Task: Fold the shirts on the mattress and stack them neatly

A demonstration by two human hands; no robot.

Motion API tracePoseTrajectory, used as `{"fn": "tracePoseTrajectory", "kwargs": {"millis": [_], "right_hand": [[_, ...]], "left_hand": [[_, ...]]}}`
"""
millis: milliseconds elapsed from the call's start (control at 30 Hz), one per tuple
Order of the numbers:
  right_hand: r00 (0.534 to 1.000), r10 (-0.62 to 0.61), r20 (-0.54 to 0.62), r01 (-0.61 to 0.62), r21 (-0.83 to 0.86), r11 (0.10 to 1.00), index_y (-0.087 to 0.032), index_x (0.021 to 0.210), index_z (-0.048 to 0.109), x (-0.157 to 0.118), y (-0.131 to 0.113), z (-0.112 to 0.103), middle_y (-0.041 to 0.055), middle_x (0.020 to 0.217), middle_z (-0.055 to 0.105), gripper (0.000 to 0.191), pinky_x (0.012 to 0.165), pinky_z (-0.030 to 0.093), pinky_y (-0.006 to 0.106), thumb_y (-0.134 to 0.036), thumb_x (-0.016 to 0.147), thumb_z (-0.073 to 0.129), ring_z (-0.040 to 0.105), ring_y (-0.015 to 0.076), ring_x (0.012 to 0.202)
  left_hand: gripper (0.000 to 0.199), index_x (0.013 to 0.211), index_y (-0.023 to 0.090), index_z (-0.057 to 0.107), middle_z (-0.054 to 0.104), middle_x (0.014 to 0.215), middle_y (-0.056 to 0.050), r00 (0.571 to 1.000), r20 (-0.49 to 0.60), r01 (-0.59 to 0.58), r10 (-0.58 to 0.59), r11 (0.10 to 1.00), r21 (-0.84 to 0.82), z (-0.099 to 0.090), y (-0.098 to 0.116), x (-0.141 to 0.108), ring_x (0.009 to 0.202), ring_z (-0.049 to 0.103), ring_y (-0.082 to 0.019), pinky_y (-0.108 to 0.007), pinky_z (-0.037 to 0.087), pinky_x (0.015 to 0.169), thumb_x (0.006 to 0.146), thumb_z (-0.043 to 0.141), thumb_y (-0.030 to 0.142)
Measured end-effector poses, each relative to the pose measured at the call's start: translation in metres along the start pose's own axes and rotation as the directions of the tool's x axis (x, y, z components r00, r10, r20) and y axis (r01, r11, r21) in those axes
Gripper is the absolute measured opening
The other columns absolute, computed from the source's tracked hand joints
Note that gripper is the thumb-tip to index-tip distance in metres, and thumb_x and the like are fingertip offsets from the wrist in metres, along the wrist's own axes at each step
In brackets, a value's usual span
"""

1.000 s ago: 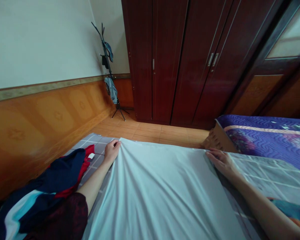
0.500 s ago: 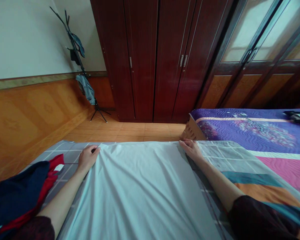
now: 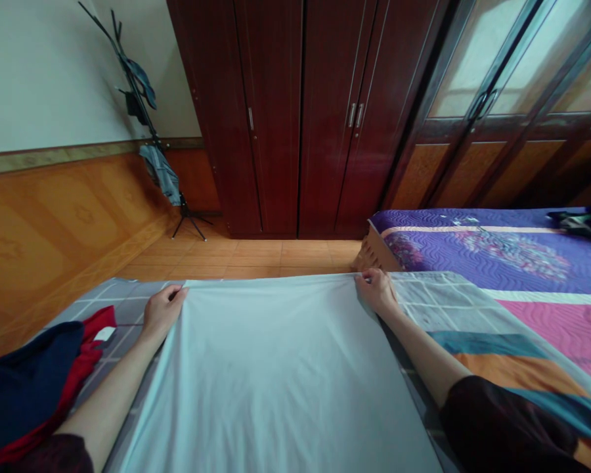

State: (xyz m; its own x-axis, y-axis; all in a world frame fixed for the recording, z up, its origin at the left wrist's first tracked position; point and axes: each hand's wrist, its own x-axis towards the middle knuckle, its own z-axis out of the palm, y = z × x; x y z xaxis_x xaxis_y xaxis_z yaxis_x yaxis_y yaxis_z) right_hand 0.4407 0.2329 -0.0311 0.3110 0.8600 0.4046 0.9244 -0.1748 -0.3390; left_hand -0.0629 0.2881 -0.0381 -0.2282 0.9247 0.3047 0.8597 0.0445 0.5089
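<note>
A pale, light-blue-white cloth [image 3: 276,368] stretches between my two hands, its far edge pulled nearly straight and its lower part running out of view. My left hand [image 3: 163,309] pinches the far left corner. At the far right corner, my right hand [image 3: 377,292] has its fingers closed on the same edge. Under the cloth lies a grey checked bedspread [image 3: 426,295]. Left of my left forearm is a dark blue and red garment [image 3: 34,374] with a white tag. Beside my right forearm lies a teal and orange striped cloth [image 3: 512,368].
A purple and pink quilted bed [image 3: 473,256] stands to the right, with a dark item [image 3: 581,223] on it. Ahead are a dark red wardrobe [image 3: 270,131] and a tiled floor [image 3: 256,256]. A black coat stand [image 3: 145,118] with caps stands at the left wall.
The cloth's far edge has been pulled tauter and its folds have smoothed out. My right hand's fingers have curled closed on the corner, and the hands are slightly farther apart.
</note>
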Motion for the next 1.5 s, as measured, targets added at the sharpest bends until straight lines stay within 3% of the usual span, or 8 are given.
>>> {"fn": "tracePoseTrajectory", "kwargs": {"millis": [133,233,433,667,900,1167,1333,1500], "right_hand": [[0.997,-0.076,-0.019,0.075,-0.058,0.996,-0.018,0.078,0.062,-0.005,-0.002,-0.007,0.0131,0.084,0.065,0.026,0.085,0.041,0.040,-0.033,0.082,0.041,0.056,0.0284,0.089],[0.987,-0.156,-0.047,0.152,-0.077,0.985,-0.013,0.099,0.060,-0.012,-0.012,-0.018,0.0169,0.101,0.061,0.032,0.088,0.039,0.044,-0.035,0.083,0.043,0.051,0.0320,0.101],[0.874,-0.481,0.067,0.485,-0.097,0.869,-0.014,0.118,0.054,-0.030,-0.035,-0.018,0.0167,0.130,0.048,0.042,0.095,0.039,0.044,-0.041,0.089,0.040,0.042,0.0313,0.121],[0.989,-0.137,0.047,0.143,-0.161,0.976,-0.013,0.091,0.065,-0.013,0.011,-0.009,0.0179,0.104,0.062,0.044,0.089,0.042,0.044,-0.051,0.084,0.044,0.054,0.0331,0.104],[0.990,-0.128,0.054,0.133,-0.114,0.985,-0.020,0.074,0.066,-0.003,0.015,0.003,0.0143,0.113,0.062,0.038,0.088,0.043,0.044,-0.051,0.078,0.044,0.056,0.0333,0.106],[0.986,-0.164,0.034,0.167,-0.142,0.976,-0.017,0.077,0.064,0.001,0.015,-0.010,0.0175,0.091,0.065,0.039,0.088,0.042,0.046,-0.044,0.083,0.037,0.058,0.0326,0.095],[0.910,-0.414,-0.009,0.410,-0.131,0.903,-0.008,0.115,0.055,-0.018,-0.023,-0.019,0.0227,0.120,0.053,0.054,0.095,0.039,0.047,-0.050,0.085,0.041,0.046,0.0345,0.116],[0.813,-0.552,0.185,0.573,-0.083,0.816,-0.013,0.126,0.051,-0.045,-0.056,-0.013,0.0177,0.136,0.045,0.059,0.099,0.038,0.047,-0.057,0.089,0.037,0.041,0.0335,0.125]], "left_hand": [[0.034,0.082,0.019,0.067,0.070,0.081,-0.006,0.998,0.027,-0.051,0.050,0.998,0.048,-0.001,0.008,-0.003,0.078,0.064,-0.024,-0.027,0.043,0.063,0.077,0.045,0.045],[0.030,0.080,0.020,0.067,0.070,0.080,-0.005,0.997,0.026,-0.079,0.077,0.995,0.068,-0.003,0.014,-0.006,0.077,0.063,-0.022,-0.026,0.042,0.064,0.078,0.046,0.042],[0.027,0.079,0.020,0.067,0.070,0.080,-0.004,0.994,0.020,-0.112,0.111,0.991,0.075,-0.005,0.019,-0.009,0.078,0.063,-0.020,-0.024,0.043,0.066,0.079,0.050,0.041],[0.027,0.077,0.020,0.068,0.069,0.081,-0.004,0.992,-0.015,-0.120,0.122,0.989,0.091,0.000,0.014,-0.006,0.081,0.061,-0.020,-0.026,0.044,0.074,0.079,0.050,0.040],[0.028,0.071,0.019,0.065,0.066,0.080,-0.005,0.987,-0.025,-0.155,0.159,0.981,0.116,0.002,0.011,-0.005,0.082,0.059,-0.020,-0.028,0.043,0.078,0.079,0.049,0.040],[0.027,0.072,0.019,0.064,0.063,0.082,-0.006,0.984,-0.020,-0.174,0.179,0.974,0.147,0.001,0.016,-0.007,0.082,0.058,-0.022,-0.030,0.043,0.076,0.080,0.050,0.041],[0.026,0.072,0.020,0.064,0.063,0.079,-0.004,0.985,-0.020,-0.168,0.172,0.978,0.127,0.003,0.013,-0.005,0.080,0.058,-0.019,-0.028,0.043,0.075,0.082,0.049,0.039],[0.024,0.069,0.020,0.062,0.063,0.079,-0.004,0.983,-0.024,-0.178,0.182,0.977,0.121,0.003,0.010,-0.003,0.082,0.057,-0.020,-0.028,0.042,0.076,0.082,0.051,0.037]]}}
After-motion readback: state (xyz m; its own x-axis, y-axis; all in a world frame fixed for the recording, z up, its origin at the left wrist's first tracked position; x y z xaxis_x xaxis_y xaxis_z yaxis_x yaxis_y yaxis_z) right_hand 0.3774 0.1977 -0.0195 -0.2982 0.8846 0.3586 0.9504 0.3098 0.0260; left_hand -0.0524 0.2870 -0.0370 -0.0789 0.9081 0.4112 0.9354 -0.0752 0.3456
